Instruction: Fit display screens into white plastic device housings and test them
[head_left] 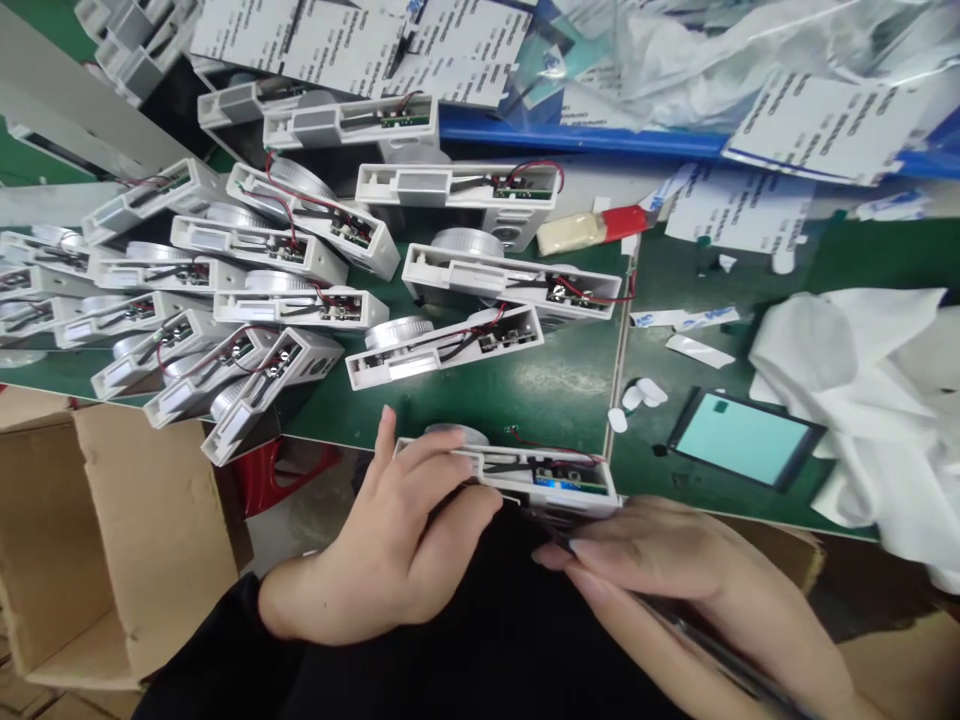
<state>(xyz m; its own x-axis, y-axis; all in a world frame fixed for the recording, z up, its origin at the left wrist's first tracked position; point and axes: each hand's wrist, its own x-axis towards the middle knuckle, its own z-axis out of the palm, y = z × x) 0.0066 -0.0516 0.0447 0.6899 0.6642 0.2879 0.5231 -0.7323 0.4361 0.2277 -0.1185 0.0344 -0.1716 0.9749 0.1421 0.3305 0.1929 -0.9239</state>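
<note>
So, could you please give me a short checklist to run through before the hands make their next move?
1. White housing gripped by the left hand: ok, held at its left end.
2. Thin dark tool in the right hand: ok.
3. Tool tip touching the housing: cannot tell, blurred and shadowed.
4. Blue light inside the housing: ok, lit.
5. Red wire tucked fully inside: not ok, part lies outside.
6. Teal panel apart from both hands: ok.

Your green bench (pixel 555 385) carries white devices (pixel 262 309) between nine and twelve o'clock. Around your three o'clock lie a turquoise panel (pixel 750 440) and white cloth (pixel 862 380).
</note>
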